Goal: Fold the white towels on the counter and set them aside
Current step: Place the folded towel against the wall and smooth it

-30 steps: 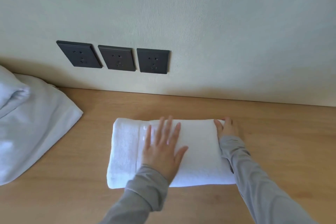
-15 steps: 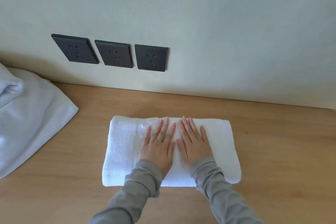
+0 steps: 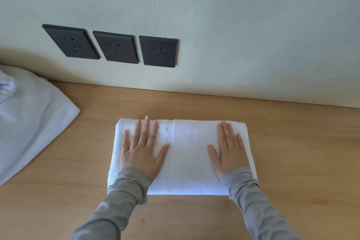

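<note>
On towel-ends (image 3: 116,154): left hand (image 3: 143,154), right hand (image 3: 229,154)

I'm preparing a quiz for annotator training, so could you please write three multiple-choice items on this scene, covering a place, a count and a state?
1. Where does the crumpled white cloth lie relative to the folded white towel?
A. On top of it.
B. To its left, apart, on the wooden counter.
C. To its right.

2. How many dark wall sockets sit above the counter?
A. Two.
B. Three.
C. Four.

3. How do the left hand and right hand meet the towel?
A. Both pinch a corner.
B. One is lifted clear.
C. Both lie flat, fingers straight.

Answers: 1 B, bare wood shows between them; 2 B, three plates stand side by side; 3 C, both palms rest on the towel's top.
</note>
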`<state>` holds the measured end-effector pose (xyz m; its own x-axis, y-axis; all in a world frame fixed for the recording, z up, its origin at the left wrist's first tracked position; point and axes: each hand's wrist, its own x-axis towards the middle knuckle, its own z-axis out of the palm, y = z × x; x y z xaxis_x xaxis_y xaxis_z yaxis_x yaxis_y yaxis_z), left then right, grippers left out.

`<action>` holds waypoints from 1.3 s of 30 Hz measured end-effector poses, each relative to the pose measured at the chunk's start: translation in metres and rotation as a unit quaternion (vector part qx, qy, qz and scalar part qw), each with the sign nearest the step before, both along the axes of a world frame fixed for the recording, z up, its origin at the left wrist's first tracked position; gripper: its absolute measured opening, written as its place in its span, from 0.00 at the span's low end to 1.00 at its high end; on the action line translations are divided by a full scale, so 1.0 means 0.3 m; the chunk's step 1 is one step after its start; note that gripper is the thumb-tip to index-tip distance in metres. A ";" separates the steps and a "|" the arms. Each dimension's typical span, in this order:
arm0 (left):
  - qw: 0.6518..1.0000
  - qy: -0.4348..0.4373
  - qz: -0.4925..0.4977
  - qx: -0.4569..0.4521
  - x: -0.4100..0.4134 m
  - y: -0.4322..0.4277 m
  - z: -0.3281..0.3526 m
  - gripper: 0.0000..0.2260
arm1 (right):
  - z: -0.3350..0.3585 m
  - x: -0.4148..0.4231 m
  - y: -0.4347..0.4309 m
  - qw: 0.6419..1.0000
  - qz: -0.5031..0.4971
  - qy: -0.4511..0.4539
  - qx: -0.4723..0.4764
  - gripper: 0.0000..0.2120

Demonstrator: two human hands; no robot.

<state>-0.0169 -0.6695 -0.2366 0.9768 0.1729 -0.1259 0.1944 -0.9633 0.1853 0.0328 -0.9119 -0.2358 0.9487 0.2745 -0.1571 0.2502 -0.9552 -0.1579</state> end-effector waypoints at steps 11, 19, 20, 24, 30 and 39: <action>0.999 -0.007 -0.044 -0.006 -0.052 0.103 0.023 0.38 | -0.003 0.007 -0.054 1.000 0.009 -0.009 0.028 0.30; 0.987 -0.056 -0.148 -0.018 -0.103 -0.057 0.145 0.35 | 0.106 -0.084 0.032 0.996 0.079 -0.036 0.029 0.27; 0.979 -0.063 -0.194 -0.011 -0.125 -0.100 0.144 0.36 | 0.119 -0.117 0.060 0.992 0.116 -0.033 0.036 0.28; 0.970 0.023 -0.237 0.054 -0.184 -0.165 0.088 0.51 | 0.104 -0.221 0.109 0.980 0.197 0.023 -0.035 0.45; 0.967 -0.020 -0.248 0.050 -0.191 -0.034 0.110 0.54 | 0.077 -0.186 0.005 0.977 0.193 0.013 -0.086 0.57; 0.988 -0.024 0.049 -0.145 -0.324 0.070 0.105 0.54 | 0.070 -0.297 -0.139 0.988 -0.103 0.052 0.102 0.56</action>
<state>-0.1142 -0.6485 -0.2050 0.9632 0.2303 -0.1386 0.2686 -0.8450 0.4625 -0.0565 -0.9536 -0.2147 0.9694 0.1132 -0.2179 0.0261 -0.9298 -0.3672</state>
